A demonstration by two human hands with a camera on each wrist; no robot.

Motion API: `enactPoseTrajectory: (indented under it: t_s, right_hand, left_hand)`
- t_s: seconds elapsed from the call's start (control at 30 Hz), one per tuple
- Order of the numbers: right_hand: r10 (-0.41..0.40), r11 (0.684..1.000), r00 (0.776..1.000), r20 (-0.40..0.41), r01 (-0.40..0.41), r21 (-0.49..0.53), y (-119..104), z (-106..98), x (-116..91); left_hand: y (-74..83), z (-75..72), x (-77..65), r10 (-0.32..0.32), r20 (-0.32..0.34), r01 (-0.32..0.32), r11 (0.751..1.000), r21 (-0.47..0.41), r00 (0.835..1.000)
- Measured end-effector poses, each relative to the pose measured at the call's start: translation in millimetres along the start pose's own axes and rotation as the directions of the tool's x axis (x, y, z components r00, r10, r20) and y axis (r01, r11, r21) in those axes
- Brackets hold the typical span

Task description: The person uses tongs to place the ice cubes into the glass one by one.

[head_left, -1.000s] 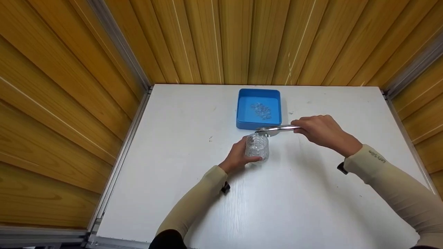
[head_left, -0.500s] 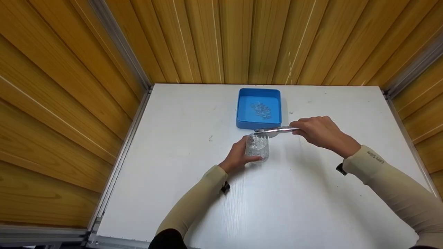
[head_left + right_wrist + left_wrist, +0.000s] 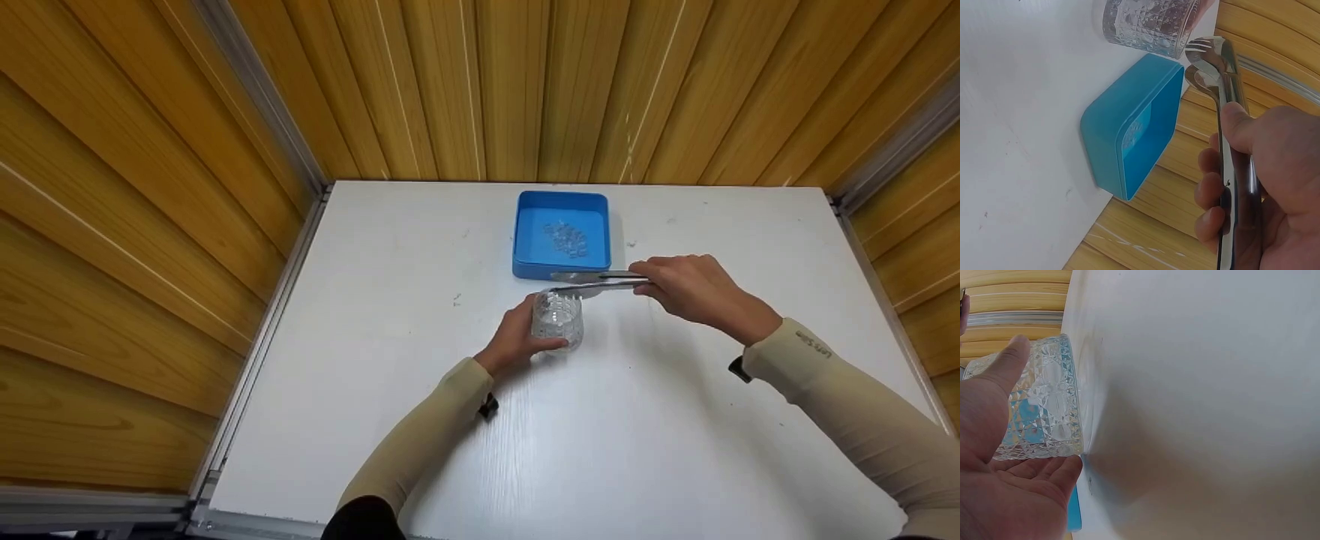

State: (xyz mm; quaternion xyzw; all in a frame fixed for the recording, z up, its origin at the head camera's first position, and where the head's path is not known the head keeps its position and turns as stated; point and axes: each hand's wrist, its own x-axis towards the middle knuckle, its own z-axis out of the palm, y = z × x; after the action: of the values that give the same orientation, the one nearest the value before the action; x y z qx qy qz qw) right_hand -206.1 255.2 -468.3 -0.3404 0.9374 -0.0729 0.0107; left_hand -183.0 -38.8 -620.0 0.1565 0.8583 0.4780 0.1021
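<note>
Near the middle of the head frame, a cup (image 3: 557, 322) of clear, patterned glass stands on the white table (image 3: 375, 390), with the left hand (image 3: 517, 335) wrapped around its left side. The left-wrist view shows that grip at the left edge: the thumb lies along one side of the glass, the fingers on the opposite side.

Right of centre in the head frame, the right hand (image 3: 694, 292) grips the metal tongs (image 3: 619, 284) between thumb and fingers. They point left, their two ends parted: the lower one lies over the cup's rim, the upper one over the front edge of the blue box (image 3: 536, 270). I cannot tell whether the lower end touches the glass. In the right-wrist view, one end has fork tines and the other is rounded; both are at upper right, beside the cup's mouth.

Just above the cup in the head frame sits the box, small clear bits (image 3: 568, 240) clustered on its floor. Yellow wood-grain panels (image 3: 510, 90) fill the top.
</note>
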Motion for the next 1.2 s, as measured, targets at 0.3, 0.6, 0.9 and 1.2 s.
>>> enactPoseTrajectory:
  t_s: [0.3, 0.6, 0.9, 1.2]
  right_hand:
    - [0.009, 1.000, 1.000, 0.016, -0.009, 0.012, -1.9, 1.2, -0.9]
    - [-0.007, 1.000, 1.000, -0.012, 0.008, 0.009, -0.8, 3.9, -2.4]
    - [0.001, 1.000, 1.000, 0.005, -0.001, 0.017, -1.1, 3.3, -2.1]
    - [-0.003, 1.000, 1.000, -0.013, 0.004, 0.025, 0.9, -0.9, 1.9]
  left_hand:
    - [-0.9, 0.3, -0.7, 0.005, 0.000, -0.005, 1.000, -0.023, 1.000]
    - [-0.8, 0.3, -0.1, 0.007, 0.000, -0.007, 1.000, -0.013, 1.000]
    - [-0.5, 0.7, -0.9, 0.008, 0.004, -0.007, 1.000, -0.025, 1.000]
    - [1.8, -0.5, -1.0, -0.004, -0.001, 0.004, 1.000, -0.026, 1.000]
